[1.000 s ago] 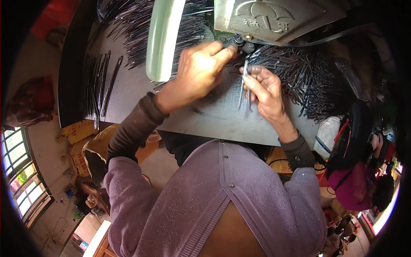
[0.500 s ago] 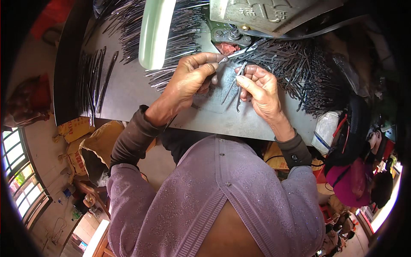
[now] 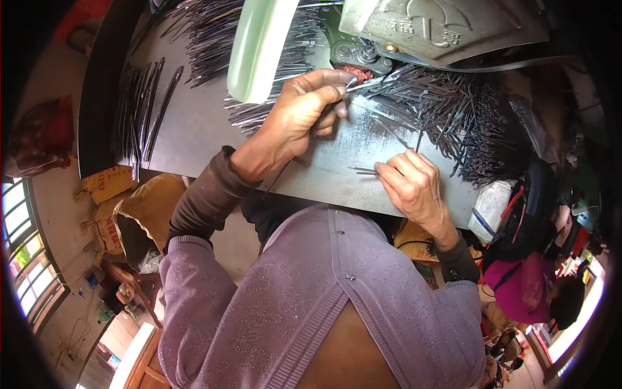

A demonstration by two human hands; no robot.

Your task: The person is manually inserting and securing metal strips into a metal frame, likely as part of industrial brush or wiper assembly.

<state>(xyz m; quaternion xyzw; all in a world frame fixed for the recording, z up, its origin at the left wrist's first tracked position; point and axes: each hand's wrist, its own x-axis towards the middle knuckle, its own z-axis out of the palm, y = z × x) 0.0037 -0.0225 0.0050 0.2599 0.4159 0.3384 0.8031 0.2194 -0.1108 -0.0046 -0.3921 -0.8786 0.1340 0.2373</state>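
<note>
My left hand (image 3: 299, 113) is closed, thumb against forefinger, on a slim metal rod (image 3: 350, 83) whose bright tip pokes out; the rest is hidden by the fingers. Lower and to the right, my right hand (image 3: 414, 188) pinches a couple of thin metal rods (image 3: 363, 170) that point left, just above the grey metal tabletop (image 3: 317, 178). Between the hands and the machine, a few loose rods lie on the table. A large heap of dark rods (image 3: 447, 107) spreads beyond my right hand. More rods (image 3: 278, 84) lie in rows behind my left hand.
A green machine (image 3: 363, 52) with a grey metal cover (image 3: 440, 29) stands at the back. A pale green curved bar (image 3: 259, 52) hangs over the rows. At far left lies a small group of rods (image 3: 146, 113). Yellow sacks (image 3: 107, 185) sit below the table's left edge.
My right hand has moved down and right, away from my left hand, turning so that its rods point left. My left hand still pinches its rod, and the view has shifted slightly.
</note>
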